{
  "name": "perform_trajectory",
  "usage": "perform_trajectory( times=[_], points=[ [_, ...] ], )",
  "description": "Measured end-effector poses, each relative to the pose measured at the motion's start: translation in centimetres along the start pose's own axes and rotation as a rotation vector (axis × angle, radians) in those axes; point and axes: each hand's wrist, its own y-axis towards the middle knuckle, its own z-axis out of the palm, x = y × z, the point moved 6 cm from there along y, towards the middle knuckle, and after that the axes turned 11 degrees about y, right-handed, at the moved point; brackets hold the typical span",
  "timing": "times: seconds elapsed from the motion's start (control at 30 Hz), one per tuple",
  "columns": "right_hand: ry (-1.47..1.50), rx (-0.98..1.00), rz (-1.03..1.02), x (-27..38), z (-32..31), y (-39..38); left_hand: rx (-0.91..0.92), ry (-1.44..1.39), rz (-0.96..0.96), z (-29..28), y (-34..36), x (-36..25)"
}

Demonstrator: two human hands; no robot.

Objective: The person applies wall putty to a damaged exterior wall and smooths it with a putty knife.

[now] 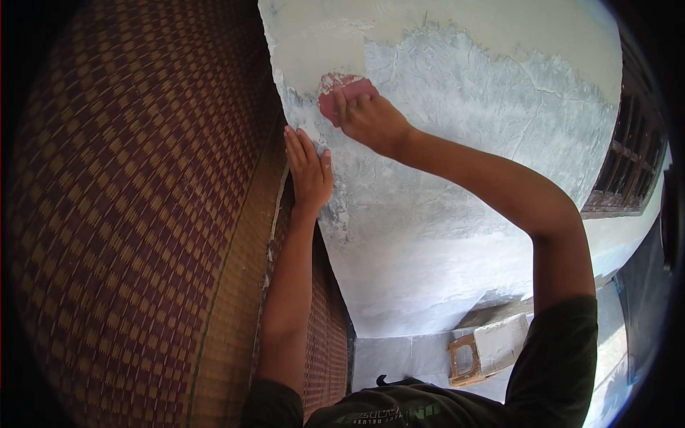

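Note:
My right hand point(374, 123) grips a reddish-pink putty spreader point(330, 105) and presses it against the wall point(457, 171). Whitish paste is smeared along the spreader's upper edge. Below and to the left, my left hand point(310, 175) lies flat near the wall's left edge, fingers stretched out and pointing up, with nothing in it. The wall is patchy: grey-white with crack-like lines around the middle, and smoother cream coating along the top.
A brown checkered woven panel point(143, 192) runs along the left, right beside the wall's edge. On the right is a dark wooden barred window point(628, 153). Down on the grey floor point(385, 360) stands a wooden stool-like frame point(464, 360) beside a whitish board point(501, 342).

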Motion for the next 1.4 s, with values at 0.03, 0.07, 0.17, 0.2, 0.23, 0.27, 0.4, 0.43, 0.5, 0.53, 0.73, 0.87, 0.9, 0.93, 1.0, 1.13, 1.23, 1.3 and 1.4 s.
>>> perform_trajectory(
  times=[0.03, 0.07, 0.17, 0.2, 0.23, 0.27, 0.4, 0.43, 0.5, 0.53, 0.73, 0.87, 0.9, 0.93, 1.0, 1.13, 1.23, 1.3, 1.4],
  points=[
    [0.02, 0.019, -0.035, 1.7, 0.5, -1.9, -0.007, -0.005, 0.003, 0.0, 0.0, 0.0],
    [0.038, 0.035, -0.069, 2.8, 0.2, -2.7, -0.01, -0.002, 0.003, 0.0, 0.0, 0.1],
    [0.111, -0.054, -0.03, 1.8, -2.9, -1.6, -0.056, -0.015, 0.051, -0.4, 0.0, 0.0],
    [0.12, -0.136, 0.016, 0.0, -4.1, -0.2, -0.025, -0.003, 0.028, -0.4, 0.1, 0.0],
    [0.09, -0.151, 0.069, -2.1, -5.1, 1.0, 0.009, 0.008, 0.007, -0.4, 0.1, -0.1],
    [0.062, -0.162, 0.123, -3.9, -5.1, 1.6, 0.016, 0.002, 0.007, 0.0, 0.1, -0.4],
    [0.024, -0.029, 0.18, -4.9, -1.5, 0.7, 0.036, 0.007, -0.014, 0.3, 0.2, 0.0],
    [0.014, -0.003, 0.125, -2.8, -0.2, -0.8, 0.031, 0.012, -0.017, 0.4, 0.1, 0.2],
    [0.053, 0.034, 0.016, 1.3, 1.4, -4.3, 0.023, 0.008, -0.014, 0.3, 0.0, 0.4],
    [0.102, 0.043, -0.037, 2.7, 0.7, -5.1, 0.012, 0.006, -0.008, 0.3, 0.0, 0.4],
    [0.096, -0.243, 0.106, -3.2, -4.9, 0.5, 0.063, 0.022, -0.036, 0.1, 0.2, -0.3],
    [-0.011, -0.071, 0.157, -4.9, -2.5, 1.5, 0.078, 0.058, -0.042, 0.4, 0.2, -0.1],
    [-0.006, -0.057, 0.126, -3.4, -1.3, 0.3, 0.08, 0.062, -0.04, 0.5, 0.2, 0.0],
    [0.005, -0.046, 0.091, -1.1, -0.2, -1.3, 0.067, 0.065, -0.039, 0.4, 0.1, 0.3],
    [0.088, 0.089, -0.017, 3.5, 1.4, -4.8, 0.053, 0.073, -0.044, 0.3, -0.1, 0.6],
    [0.2, -0.055, -0.002, 3.1, -2.3, -2.7, 0.094, 0.126, -0.076, -0.2, 0.0, -0.2],
    [0.099, -0.204, 0.142, -3.3, -4.9, 2.2, 0.129, 0.133, -0.156, -0.3, -0.2, -1.3],
    [0.064, -0.19, 0.153, -5.5, -3.7, 3.0, 0.176, 0.158, -0.165, -0.1, -0.4, -2.3],
    [0.101, -0.176, 0.028, -1.7, -1.0, 0.8, 0.229, 0.204, -0.166, -0.3, -2.5, -2.0]
  ],
)
